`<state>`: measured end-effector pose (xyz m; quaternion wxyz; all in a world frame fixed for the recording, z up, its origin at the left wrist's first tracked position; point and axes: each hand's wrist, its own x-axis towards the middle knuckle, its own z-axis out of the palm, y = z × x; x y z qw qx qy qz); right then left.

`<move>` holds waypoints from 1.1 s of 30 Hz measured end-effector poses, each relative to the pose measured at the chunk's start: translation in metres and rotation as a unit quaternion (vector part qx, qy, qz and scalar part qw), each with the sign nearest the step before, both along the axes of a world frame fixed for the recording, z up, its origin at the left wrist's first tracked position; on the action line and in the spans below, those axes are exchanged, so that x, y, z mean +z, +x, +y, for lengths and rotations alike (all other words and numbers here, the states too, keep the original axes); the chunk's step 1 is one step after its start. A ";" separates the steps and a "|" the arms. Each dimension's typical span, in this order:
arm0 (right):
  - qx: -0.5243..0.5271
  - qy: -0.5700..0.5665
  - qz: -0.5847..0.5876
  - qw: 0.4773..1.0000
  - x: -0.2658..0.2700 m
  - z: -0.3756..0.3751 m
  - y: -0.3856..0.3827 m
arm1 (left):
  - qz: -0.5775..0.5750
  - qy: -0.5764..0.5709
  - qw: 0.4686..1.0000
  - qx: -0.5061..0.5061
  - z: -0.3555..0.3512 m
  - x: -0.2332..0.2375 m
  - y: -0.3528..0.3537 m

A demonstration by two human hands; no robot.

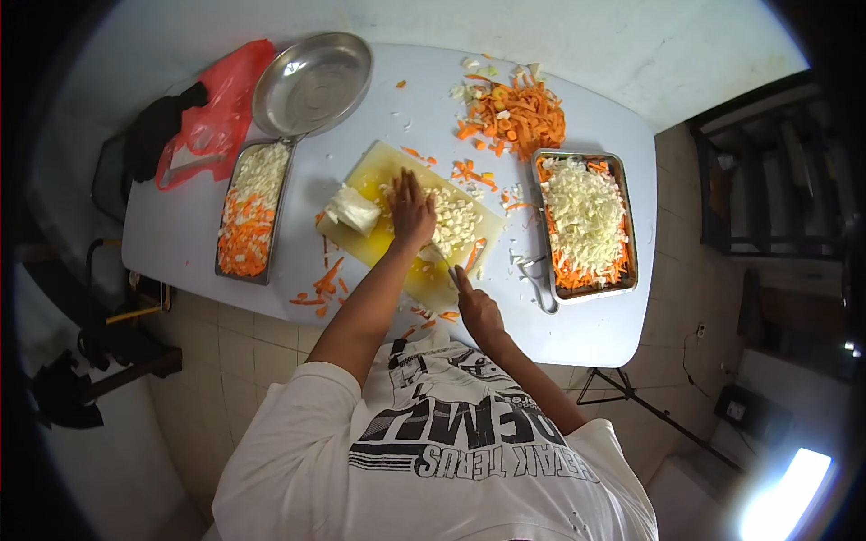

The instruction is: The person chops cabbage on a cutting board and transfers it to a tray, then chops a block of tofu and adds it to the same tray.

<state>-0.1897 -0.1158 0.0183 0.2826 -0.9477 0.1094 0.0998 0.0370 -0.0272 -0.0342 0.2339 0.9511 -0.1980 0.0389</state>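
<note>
A yellow and white cutting board [365, 169] lies at an angle in the middle of the table. My left hand [413, 215] is over it, fingers stretched out, palm down beside diced cabbage [456, 221]. Whether the palm presses on some pieces is hidden. My right hand [481, 316] grips a knife [457, 272] by its handle at the board's near right edge. The blade points in toward the diced cabbage, partly hard to make out. To the left of my left hand, a larger chunk of cabbage [353, 211] rests on the board.
Two metal trays of shredded carrot and cabbage flank the board, one left [244, 236] and one right [586, 225]. Behind are a metal pan [313, 84], a red plastic bag [225, 104] and a carrot peel pile [520, 115]. A peeler-like metal tool [544, 290] lies near the right tray.
</note>
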 end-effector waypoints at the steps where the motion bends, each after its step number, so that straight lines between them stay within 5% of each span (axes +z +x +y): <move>1: -0.010 0.020 -0.005 1.000 -0.002 0.000 0.002 | 0.001 0.014 1.000 -0.002 -0.002 -0.003 0.000; 5: -0.043 0.116 0.054 0.991 0.005 -0.003 0.008 | -0.014 0.100 0.995 -0.017 -0.015 -0.003 0.002; 10: -0.025 0.072 0.014 0.997 0.020 -0.017 0.002 | 0.072 0.010 0.997 0.026 -0.007 0.008 -0.005; 14: -0.047 0.035 0.004 0.998 0.034 -0.024 -0.011 | 0.084 -0.139 0.986 -0.035 -0.024 0.017 -0.003; 33: -0.039 0.026 0.045 0.998 0.001 -0.057 -0.001 | 0.058 0.021 0.995 -0.082 -0.046 -0.002 0.010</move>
